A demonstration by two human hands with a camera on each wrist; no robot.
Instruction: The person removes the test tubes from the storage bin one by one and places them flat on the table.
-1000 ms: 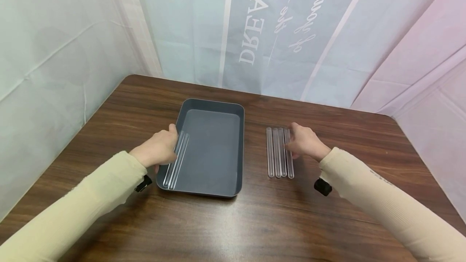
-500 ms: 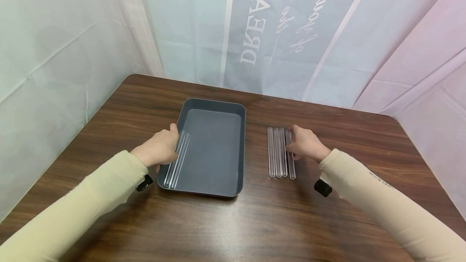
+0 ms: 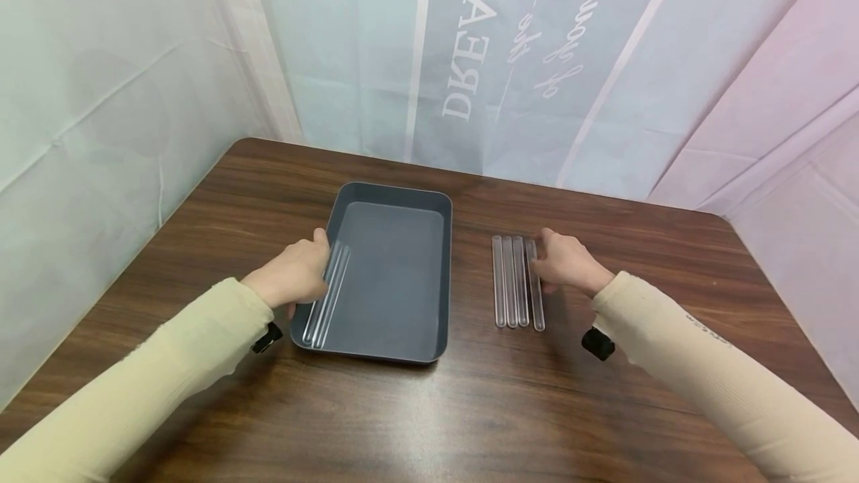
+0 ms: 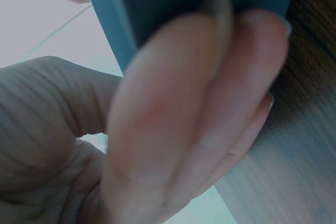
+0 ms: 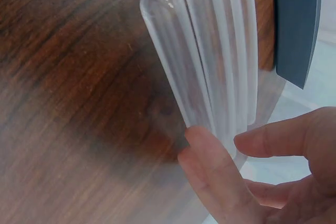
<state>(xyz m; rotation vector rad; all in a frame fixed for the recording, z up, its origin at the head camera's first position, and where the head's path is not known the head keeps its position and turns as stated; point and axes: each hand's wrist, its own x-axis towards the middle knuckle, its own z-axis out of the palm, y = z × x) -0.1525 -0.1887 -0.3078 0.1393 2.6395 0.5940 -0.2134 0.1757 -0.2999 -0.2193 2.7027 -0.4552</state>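
In the head view, my left hand (image 3: 290,273) grips the left wall of a dark grey tray (image 3: 396,352); the left wrist view has its fingers (image 4: 157,108) curled against the tray's outer side (image 4: 105,19). Two clear test tubes (image 3: 327,311) lie lengthwise inside the tray along that wall, partly behind my hand. Right of the tray, several more test tubes (image 3: 511,282) lie side by side on the table. My right hand (image 3: 569,263) pinches the rightmost test tube (image 5: 176,56) near its far end, which the fingertips partly hide in the right wrist view.
The brown wooden table (image 3: 416,423) carries the tray and the tubes. Pale printed cloth (image 3: 335,43) hangs behind the table, with more cloth at both sides. A strip of bare wood separates tray and tubes.
The rightmost test tube has shifted slightly right at its near end, widening the gap to its neighbour. My right hand has moved a little right; my left hand keeps its hold on the tray.
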